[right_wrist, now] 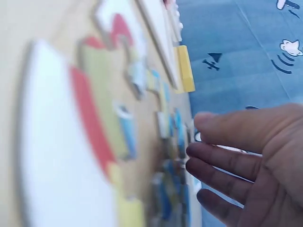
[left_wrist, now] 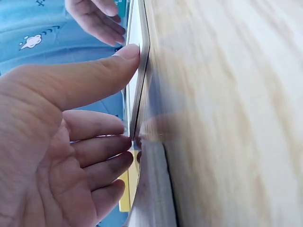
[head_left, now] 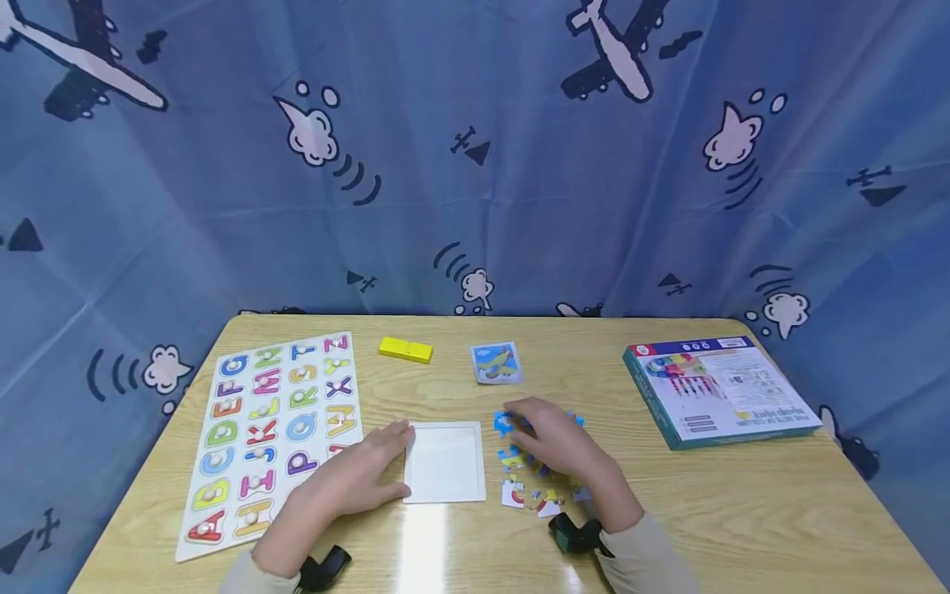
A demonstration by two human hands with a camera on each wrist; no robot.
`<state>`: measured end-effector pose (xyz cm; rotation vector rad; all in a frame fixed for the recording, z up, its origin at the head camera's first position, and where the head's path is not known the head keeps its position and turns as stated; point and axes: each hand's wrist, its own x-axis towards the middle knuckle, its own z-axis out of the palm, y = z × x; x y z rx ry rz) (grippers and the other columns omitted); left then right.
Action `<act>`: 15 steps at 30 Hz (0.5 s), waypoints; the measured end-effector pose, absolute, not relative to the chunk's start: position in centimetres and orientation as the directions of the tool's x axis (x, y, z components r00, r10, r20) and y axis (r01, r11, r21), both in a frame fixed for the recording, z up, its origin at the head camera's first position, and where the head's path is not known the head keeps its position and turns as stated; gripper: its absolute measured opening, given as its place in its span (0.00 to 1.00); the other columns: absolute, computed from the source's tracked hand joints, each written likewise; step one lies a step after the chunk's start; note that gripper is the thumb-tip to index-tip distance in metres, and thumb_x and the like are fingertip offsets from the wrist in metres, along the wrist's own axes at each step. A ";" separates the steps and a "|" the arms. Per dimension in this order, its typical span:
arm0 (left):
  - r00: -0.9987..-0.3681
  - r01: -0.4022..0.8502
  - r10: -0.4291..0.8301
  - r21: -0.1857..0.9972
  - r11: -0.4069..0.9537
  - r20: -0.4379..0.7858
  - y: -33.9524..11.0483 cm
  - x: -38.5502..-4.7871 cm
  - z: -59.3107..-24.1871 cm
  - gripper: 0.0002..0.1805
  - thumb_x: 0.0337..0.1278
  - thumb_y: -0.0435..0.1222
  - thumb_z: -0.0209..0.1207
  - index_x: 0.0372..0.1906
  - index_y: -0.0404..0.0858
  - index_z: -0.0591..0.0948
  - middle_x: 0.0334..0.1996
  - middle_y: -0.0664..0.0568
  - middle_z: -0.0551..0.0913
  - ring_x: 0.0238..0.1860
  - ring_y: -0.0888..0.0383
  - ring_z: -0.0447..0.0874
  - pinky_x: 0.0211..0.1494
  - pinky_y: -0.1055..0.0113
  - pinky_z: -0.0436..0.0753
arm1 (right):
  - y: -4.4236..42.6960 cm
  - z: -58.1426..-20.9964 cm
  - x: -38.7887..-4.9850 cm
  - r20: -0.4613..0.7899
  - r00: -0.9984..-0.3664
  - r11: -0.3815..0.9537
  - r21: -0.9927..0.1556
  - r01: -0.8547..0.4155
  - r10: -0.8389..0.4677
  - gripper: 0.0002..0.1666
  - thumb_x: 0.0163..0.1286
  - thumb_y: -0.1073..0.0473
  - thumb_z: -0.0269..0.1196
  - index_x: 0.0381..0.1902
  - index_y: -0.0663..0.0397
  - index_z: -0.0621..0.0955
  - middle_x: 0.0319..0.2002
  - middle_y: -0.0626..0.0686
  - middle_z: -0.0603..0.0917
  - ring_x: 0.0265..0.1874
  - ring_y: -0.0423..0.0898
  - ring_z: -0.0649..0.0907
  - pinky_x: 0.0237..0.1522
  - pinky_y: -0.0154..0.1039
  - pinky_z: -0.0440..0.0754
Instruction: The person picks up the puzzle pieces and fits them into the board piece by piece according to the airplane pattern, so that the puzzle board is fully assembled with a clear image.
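My beige-sleeved left grip [head_left: 362,472] is spread against the left edge of the white square shallow tray [head_left: 445,464], while my right grip [head_left: 555,435], fingers loosely apart, is over multicoloured flat jigsaw pieces [head_left: 512,493] right of that tray on the pale wooden surface [head_left: 742,511].

Glossy wood-grain table [head_left: 742,511], matt cloth backdrop [head_left: 505,206], smooth tray [head_left: 445,464], cardboard-looking box [head_left: 723,394]

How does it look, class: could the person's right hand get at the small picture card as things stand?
Probably yes: the right hand is over the puzzle pieces with nothing visible in its grasp, and the small picture card lies just beyond, with only bare tabletop between.
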<state>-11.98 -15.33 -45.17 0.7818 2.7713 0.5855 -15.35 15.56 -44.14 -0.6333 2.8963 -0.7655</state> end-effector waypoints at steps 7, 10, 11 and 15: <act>-0.839 0.418 0.524 0.445 0.792 -0.145 -15.2 -12.3 -45.1 0.39 0.55 0.49 0.63 0.68 0.36 0.66 0.71 0.46 0.61 0.70 0.41 0.61 0.69 0.48 0.66 | 14.7 -45.1 -15.9 0.003 -0.926 0.817 -0.469 -0.336 -0.379 0.22 0.65 0.62 0.63 0.57 0.58 0.78 0.55 0.55 0.80 0.58 0.52 0.77 0.60 0.49 0.75; -0.844 0.399 0.514 0.461 0.792 -0.154 -15.3 -12.2 -45.2 0.39 0.55 0.49 0.63 0.68 0.36 0.67 0.71 0.45 0.61 0.69 0.39 0.61 0.69 0.47 0.66 | 14.4 -45.4 -15.8 0.000 -0.935 0.829 -0.463 -0.315 -0.356 0.22 0.64 0.63 0.63 0.57 0.57 0.78 0.53 0.54 0.79 0.56 0.51 0.77 0.59 0.48 0.77; -0.844 0.396 0.513 0.465 0.792 -0.154 -15.3 -12.2 -45.2 0.39 0.55 0.49 0.63 0.68 0.37 0.67 0.71 0.45 0.61 0.69 0.39 0.61 0.69 0.47 0.66 | 14.3 -45.5 -15.8 0.000 -0.938 0.832 -0.461 -0.309 -0.348 0.22 0.64 0.64 0.63 0.57 0.57 0.78 0.53 0.54 0.79 0.55 0.50 0.77 0.58 0.48 0.77; -0.844 0.396 0.516 0.475 0.786 -0.149 -15.3 -12.3 -45.2 0.39 0.54 0.50 0.64 0.68 0.37 0.67 0.71 0.46 0.62 0.69 0.39 0.62 0.69 0.47 0.66 | 14.1 -45.8 -15.8 0.017 -0.946 0.849 -0.435 -0.299 -0.324 0.22 0.63 0.64 0.64 0.56 0.58 0.79 0.50 0.53 0.78 0.52 0.49 0.77 0.56 0.46 0.78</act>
